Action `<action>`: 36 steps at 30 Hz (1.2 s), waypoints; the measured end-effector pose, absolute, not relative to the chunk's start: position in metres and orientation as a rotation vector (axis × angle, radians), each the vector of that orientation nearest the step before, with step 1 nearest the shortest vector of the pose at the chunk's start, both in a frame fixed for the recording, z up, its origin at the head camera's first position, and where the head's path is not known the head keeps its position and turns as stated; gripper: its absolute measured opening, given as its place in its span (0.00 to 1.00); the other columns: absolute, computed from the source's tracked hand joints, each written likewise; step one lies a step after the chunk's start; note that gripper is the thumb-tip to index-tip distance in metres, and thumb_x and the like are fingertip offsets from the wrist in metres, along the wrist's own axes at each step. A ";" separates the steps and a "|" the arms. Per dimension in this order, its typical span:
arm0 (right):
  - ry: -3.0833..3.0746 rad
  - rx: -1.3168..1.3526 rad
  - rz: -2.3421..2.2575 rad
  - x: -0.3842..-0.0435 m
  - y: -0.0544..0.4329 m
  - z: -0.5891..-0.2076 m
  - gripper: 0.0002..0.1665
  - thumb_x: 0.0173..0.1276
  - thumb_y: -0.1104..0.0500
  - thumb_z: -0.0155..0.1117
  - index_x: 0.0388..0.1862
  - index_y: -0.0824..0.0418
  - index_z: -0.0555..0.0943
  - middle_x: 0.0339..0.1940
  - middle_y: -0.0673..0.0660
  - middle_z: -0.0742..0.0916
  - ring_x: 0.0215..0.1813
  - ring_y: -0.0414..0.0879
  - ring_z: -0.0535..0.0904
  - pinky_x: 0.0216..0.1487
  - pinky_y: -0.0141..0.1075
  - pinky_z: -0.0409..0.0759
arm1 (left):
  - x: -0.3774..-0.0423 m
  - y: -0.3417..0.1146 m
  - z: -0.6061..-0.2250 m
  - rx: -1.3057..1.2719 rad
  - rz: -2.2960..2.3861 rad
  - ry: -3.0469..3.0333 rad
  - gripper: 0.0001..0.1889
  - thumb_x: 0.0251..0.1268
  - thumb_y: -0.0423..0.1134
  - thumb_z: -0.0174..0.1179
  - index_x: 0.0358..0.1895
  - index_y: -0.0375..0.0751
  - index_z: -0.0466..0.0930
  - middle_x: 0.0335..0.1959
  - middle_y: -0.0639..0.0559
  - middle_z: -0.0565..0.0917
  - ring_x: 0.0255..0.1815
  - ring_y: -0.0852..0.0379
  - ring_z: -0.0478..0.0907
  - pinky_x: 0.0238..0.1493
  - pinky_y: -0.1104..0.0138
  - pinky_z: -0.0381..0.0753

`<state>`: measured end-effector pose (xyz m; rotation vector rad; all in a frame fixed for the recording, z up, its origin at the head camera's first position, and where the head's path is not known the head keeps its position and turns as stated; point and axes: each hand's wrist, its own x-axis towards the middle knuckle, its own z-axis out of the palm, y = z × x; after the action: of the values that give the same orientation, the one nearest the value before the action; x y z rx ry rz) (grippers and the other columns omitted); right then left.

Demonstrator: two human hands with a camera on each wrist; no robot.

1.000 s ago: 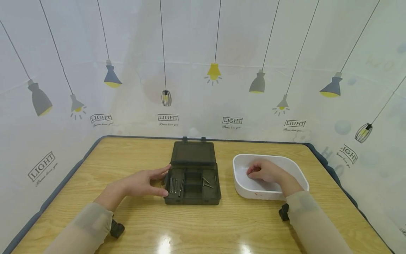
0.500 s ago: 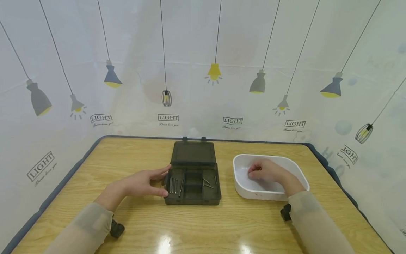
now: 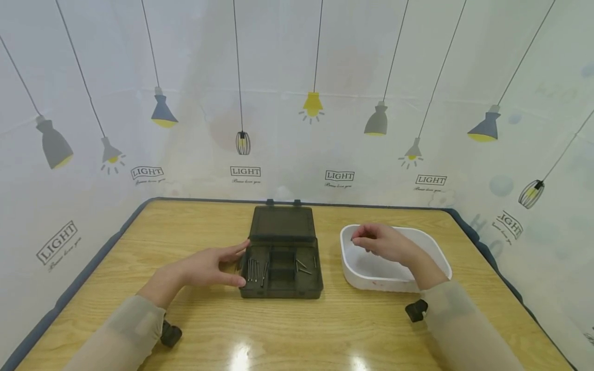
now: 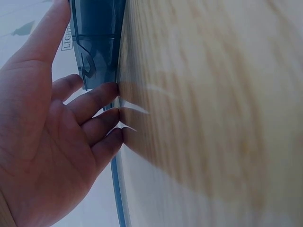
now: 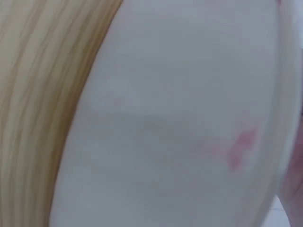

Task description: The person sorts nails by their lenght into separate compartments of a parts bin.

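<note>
A dark translucent plastic case [image 3: 282,293] lies on the table with its lid [image 3: 283,222] tipped back. Several slim, screw-like metal pieces [image 3: 255,270] are in its left compartment, and shorter ones [image 3: 302,267] are in the right. My left hand [image 3: 206,267] rests against the case's left side, thumb and index finger spread along it. In the left wrist view, the other fingers [image 4: 97,100] touch the tabletop. Over the left part of a white tray [image 3: 394,284], my right hand [image 3: 389,243] pinches a small dark piece [image 3: 352,239], mostly hidden by the fingertips.
The wooden table [image 3: 297,335] has a dark blue border at its back and sides. Behind it hangs a pale sheet [image 3: 278,62] printed with lamps. The tray's outer wall [image 5: 165,118], with faint red smudges, fills most of the right wrist view.
My right hand has risen from the tray's floor and shifted slightly left and back, and a small dark piece now shows at its fingertips. My left hand and the case have stayed put.
</note>
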<state>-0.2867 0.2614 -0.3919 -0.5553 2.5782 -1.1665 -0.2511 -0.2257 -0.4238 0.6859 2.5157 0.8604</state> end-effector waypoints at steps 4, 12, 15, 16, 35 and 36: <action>2.523 -0.582 -1.246 -0.282 0.247 -0.387 0.13 0.86 0.55 0.64 0.58 0.64 0.82 0.44 0.61 0.85 0.38 0.49 0.80 0.41 0.39 0.86 | -0.252 -0.226 -0.424 0.691 0.856 2.518 0.58 0.69 0.66 0.73 0.93 0.57 0.47 0.88 0.42 0.65 0.87 0.37 0.65 0.87 0.33 0.56; 2.459 -0.670 -1.300 -0.279 0.223 -0.384 0.13 0.85 0.59 0.64 0.61 0.63 0.83 0.47 0.68 0.89 0.40 0.50 0.87 0.39 0.38 0.90 | -0.253 -0.227 -0.426 0.686 0.848 2.527 0.58 0.69 0.66 0.73 0.93 0.58 0.47 0.88 0.43 0.66 0.87 0.38 0.65 0.86 0.33 0.56; 2.462 -0.646 -1.307 -0.279 0.215 -0.385 0.11 0.83 0.58 0.67 0.58 0.61 0.85 0.48 0.70 0.91 0.38 0.48 0.88 0.32 0.36 0.86 | -0.253 -0.227 -0.427 0.682 0.849 2.528 0.57 0.68 0.66 0.73 0.93 0.59 0.47 0.88 0.43 0.66 0.87 0.38 0.65 0.86 0.33 0.56; 2.465 -0.635 -1.308 -0.278 0.212 -0.386 0.10 0.83 0.57 0.68 0.57 0.59 0.86 0.48 0.70 0.91 0.37 0.49 0.88 0.30 0.35 0.84 | -0.253 -0.227 -0.427 0.682 0.851 2.527 0.57 0.69 0.66 0.73 0.93 0.59 0.47 0.88 0.43 0.66 0.87 0.38 0.65 0.86 0.33 0.56; 2.414 -0.647 -1.258 -0.276 0.177 -0.387 0.13 0.82 0.55 0.69 0.57 0.60 0.88 0.47 0.63 0.94 0.34 0.61 0.90 0.20 0.32 0.74 | -0.254 -0.227 -0.429 0.680 0.874 2.514 0.57 0.69 0.65 0.73 0.93 0.60 0.47 0.87 0.42 0.67 0.88 0.38 0.65 0.87 0.33 0.56; 2.414 -0.645 -1.249 -0.276 0.176 -0.387 0.13 0.82 0.55 0.69 0.57 0.60 0.88 0.47 0.63 0.94 0.34 0.61 0.90 0.20 0.32 0.74 | -0.254 -0.227 -0.429 0.678 0.875 2.512 0.57 0.69 0.65 0.73 0.93 0.60 0.47 0.87 0.42 0.67 0.88 0.38 0.65 0.87 0.33 0.56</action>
<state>-0.2761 0.1763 -0.3874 -0.6446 2.4145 -1.2485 -0.2539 -0.2274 -0.4290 0.6781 2.5124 0.8753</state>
